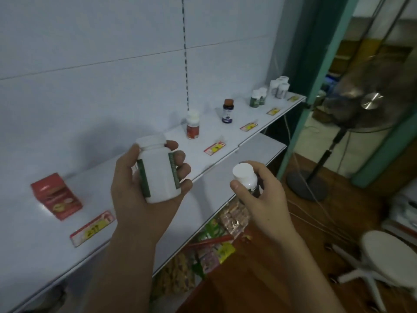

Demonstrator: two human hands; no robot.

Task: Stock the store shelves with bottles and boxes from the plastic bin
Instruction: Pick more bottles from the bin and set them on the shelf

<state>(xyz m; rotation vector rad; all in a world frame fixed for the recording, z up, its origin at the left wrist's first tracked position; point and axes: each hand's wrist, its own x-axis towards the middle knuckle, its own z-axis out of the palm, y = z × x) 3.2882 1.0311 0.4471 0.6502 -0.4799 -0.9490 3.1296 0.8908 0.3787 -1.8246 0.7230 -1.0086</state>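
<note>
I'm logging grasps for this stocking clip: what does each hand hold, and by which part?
The left hand grips a white bottle around its body. The right hand grips a smaller bottle around its body, below the cap.

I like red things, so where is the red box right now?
In the head view, the red box stands far left on the white shelf, behind a red price tag and left of the left hand.

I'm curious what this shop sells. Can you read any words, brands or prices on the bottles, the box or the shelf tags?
No text reads clearly.
Bottle in left hand: green label edge, print blurred.
Bottle in right hand: label mostly hidden.
Red box: lettering blurred.
Shelf tags: yellow marks, unreadable.
Far bottles: too small.
</note>
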